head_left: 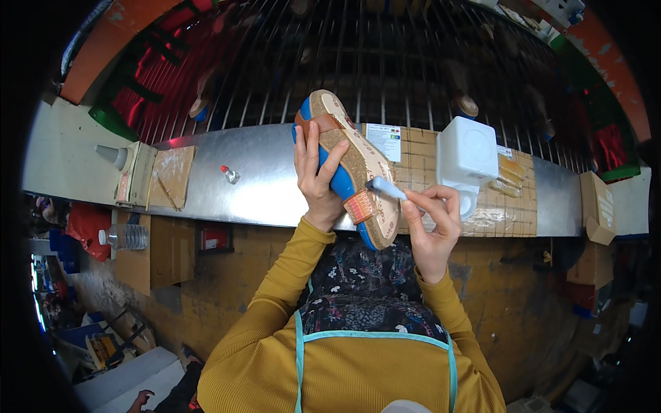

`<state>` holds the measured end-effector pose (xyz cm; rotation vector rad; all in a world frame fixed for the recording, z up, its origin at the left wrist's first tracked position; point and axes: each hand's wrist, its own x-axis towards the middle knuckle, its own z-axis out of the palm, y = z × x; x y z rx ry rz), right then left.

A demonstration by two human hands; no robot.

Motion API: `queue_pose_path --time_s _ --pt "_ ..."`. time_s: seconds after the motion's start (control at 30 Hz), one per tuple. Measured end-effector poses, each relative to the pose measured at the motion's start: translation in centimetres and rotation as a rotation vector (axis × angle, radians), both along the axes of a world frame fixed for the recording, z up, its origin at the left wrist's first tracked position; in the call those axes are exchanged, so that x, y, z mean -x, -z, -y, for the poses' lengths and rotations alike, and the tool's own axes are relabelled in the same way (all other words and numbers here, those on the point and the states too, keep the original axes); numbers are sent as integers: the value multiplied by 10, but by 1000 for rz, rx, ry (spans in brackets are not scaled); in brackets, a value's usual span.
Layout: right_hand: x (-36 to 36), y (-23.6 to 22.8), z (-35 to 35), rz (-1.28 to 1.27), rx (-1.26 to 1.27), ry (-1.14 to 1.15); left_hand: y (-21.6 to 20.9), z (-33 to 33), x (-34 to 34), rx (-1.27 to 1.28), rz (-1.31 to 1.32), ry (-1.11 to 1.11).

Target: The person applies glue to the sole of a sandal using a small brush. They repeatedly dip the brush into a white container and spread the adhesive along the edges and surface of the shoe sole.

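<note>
One unfinished sandal [354, 165], cork-sided with a beige sole face, brown leather straps and a smooth blue form inside, sat tilted in the left hand [319, 179], sole toward my camera. Left fingers were spread over the strap and cork edge, gripping it from its left side. Right hand [435, 230]: thumb and fingertips pinched narrow on one pale-blue tapered tool [388, 188] with a dark tip; tip at the sole, contact I couldn't tell.

Handling, my guess: moderate weight, stiff through the form and sole, straps softer, blue surface slick, cork easy to dent. Best hold, I judged: both flanks of the form, fingers off the beige face.

Counts: one small clear bottle with a red cap [230, 175], left of the left fingers; one white boxy plastic container [467, 150], beyond and right of the right fingers; one flat brown cardboard sheet [418, 160], under that container; one printed white paper [383, 142], just past the left fingertips, to their right. At least three more shoes [466, 105] lay on the metal rods [396, 89] beyond both hands' fingers; dimmer ones I couldn't count.
</note>
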<state>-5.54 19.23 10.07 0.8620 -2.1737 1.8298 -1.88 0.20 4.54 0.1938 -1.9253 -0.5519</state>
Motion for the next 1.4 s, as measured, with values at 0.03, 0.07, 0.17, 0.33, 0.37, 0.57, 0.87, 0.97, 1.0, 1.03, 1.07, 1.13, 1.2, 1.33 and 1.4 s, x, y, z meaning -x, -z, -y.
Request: queue_pose_path --time_s 0.03,0.07,0.17,0.33,0.37,0.57,0.87,0.97,1.0,1.03,1.07,1.13,1.2,1.33,1.4 --pt "2 0 -2 17 -4 -34 -1 0 0 -1 -2 0" --pt "3 -1 -4 34 -8 -67 -2 1 0 -2 -4 1" --pt "6 0 -14 69 -40 -173 -3 3 2 -11 -10 9" --pt "-4 7 -32 278 41 -241 -1 5 8 -18 -29 -8" --pt "-7 8 -34 322 77 -242 -1 5 10 -24 -38 -14" --pt "-17 -8 -35 308 -8 -103 -8 -1 13 24 -62 -70" --pt "-26 -5 -30 -83 -184 225 -7 -4 7 92 -45 -139" --pt "-29 1 -28 -152 -157 267 -4 -3 5 96 -29 -172" --pt "-30 3 -29 -183 -164 241 -3 -2 5 96 -25 -182" --pt "-30 3 -31 -215 -172 215 -3 -2 5 89 -32 -177" --pt "-30 4 -31 -247 -180 190 -3 -2 4 83 -38 -171" --pt "-29 3 -26 -49 -7 131 -3 -2 5 72 -47 -161" --pt "-28 3 -23 115 99 120 -5 -3 5 64 -50 -152" --pt "-27 7 -30 -232 -109 88 -9 -2 8 -40 -62 -120" --pt "-30 5 -30 -98 12 86 -7 -1 11 -107 -70 -99"
